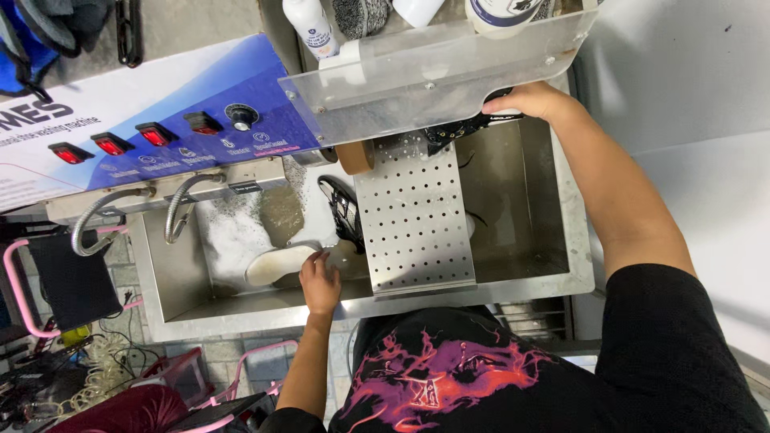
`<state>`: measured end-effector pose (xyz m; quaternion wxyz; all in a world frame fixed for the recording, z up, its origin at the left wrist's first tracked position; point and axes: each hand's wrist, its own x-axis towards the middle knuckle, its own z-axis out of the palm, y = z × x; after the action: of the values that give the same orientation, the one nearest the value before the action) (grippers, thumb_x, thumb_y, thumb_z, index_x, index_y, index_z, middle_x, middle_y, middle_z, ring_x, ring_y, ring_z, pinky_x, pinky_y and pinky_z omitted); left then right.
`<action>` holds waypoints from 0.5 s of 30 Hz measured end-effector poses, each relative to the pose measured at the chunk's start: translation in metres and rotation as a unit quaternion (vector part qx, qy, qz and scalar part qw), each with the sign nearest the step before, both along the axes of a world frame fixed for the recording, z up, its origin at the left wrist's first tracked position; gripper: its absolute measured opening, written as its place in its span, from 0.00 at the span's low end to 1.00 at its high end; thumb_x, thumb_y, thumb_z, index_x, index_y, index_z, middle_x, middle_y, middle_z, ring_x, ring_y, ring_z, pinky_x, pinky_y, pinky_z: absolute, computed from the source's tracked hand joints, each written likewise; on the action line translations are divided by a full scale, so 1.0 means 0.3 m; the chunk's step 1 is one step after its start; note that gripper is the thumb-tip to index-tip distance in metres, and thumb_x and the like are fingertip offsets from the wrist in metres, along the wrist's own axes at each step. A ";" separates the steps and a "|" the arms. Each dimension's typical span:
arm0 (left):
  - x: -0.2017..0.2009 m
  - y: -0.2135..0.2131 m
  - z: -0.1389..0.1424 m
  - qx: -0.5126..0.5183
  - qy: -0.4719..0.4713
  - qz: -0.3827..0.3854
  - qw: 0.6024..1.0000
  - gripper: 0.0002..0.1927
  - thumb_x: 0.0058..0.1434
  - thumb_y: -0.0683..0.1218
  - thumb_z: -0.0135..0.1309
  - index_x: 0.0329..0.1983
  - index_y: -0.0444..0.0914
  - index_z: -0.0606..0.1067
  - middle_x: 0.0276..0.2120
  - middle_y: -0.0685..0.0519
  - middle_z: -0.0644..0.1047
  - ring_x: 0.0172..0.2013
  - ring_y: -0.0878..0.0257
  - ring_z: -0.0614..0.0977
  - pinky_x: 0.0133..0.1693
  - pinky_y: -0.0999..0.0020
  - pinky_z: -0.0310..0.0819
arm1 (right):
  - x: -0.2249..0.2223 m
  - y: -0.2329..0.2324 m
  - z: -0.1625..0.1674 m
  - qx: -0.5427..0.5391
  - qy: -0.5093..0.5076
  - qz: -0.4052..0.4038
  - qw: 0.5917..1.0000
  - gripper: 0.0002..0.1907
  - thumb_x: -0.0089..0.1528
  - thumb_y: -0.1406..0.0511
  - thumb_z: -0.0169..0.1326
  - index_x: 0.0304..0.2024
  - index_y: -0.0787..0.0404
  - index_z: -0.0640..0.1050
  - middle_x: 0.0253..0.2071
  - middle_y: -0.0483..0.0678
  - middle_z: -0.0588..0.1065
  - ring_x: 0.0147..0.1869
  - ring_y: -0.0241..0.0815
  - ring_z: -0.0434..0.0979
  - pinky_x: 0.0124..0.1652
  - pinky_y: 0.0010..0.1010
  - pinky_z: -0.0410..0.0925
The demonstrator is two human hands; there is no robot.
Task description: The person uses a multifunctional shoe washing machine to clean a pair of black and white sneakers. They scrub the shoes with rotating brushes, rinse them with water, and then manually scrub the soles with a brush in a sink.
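Note:
My left hand [319, 282] reaches into the steel wash basin [525, 282] and touches a pale shoe sole [277, 265] lying in foamy water; its fingers are spread. A black shoe [343, 210] rests beside the perforated steel plate [413, 212]. My right hand [533, 101] is stretched to the far side, gripping another black shoe [459, 131] under the clear plastic shield [433, 72]. A round tan brush head [354, 157] sticks out just left of that shoe.
A blue and white control panel [144, 112] with red switches and a dial runs along the left. Two flexible metal hoses [180, 204] hang over the basin. Bottles [311, 26] stand on the shelf above. A pink-framed chair [60, 285] and cables sit at lower left.

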<state>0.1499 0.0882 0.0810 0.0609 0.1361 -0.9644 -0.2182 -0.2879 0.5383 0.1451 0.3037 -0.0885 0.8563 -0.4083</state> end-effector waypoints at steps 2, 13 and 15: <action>0.000 0.005 -0.001 -0.003 -0.003 -0.001 1.000 0.21 0.56 0.42 0.59 0.54 0.38 0.76 0.56 0.47 0.74 0.58 0.48 0.74 0.58 0.51 0.65 | 0.003 -0.019 0.013 -0.045 0.040 0.006 0.998 0.39 0.46 0.47 0.68 0.55 0.61 0.77 0.57 0.51 0.76 0.60 0.47 0.73 0.57 0.34 0.64; -0.002 0.010 -0.007 -0.025 0.013 0.009 1.000 0.14 0.57 0.42 0.58 0.47 0.39 0.79 0.54 0.48 0.76 0.54 0.49 0.76 0.55 0.53 0.68 | 0.000 -0.112 0.131 0.040 -0.098 -0.005 0.994 0.20 0.57 0.50 0.62 0.42 0.56 0.83 0.36 0.44 0.78 0.33 0.36 0.71 0.31 0.31 0.65; -0.002 0.014 -0.004 -0.026 0.014 0.012 1.000 0.13 0.58 0.42 0.58 0.47 0.39 0.80 0.54 0.48 0.76 0.53 0.49 0.77 0.55 0.53 0.68 | 0.021 -0.120 0.166 0.070 -0.103 0.010 0.992 0.23 0.59 0.50 0.62 0.42 0.63 0.84 0.39 0.52 0.78 0.36 0.42 0.71 0.34 0.35 0.65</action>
<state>0.1494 0.0924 0.0798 0.0803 0.1429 -0.9671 -0.1946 -0.2816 0.5023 0.1949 0.3998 -0.0330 0.8460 -0.3512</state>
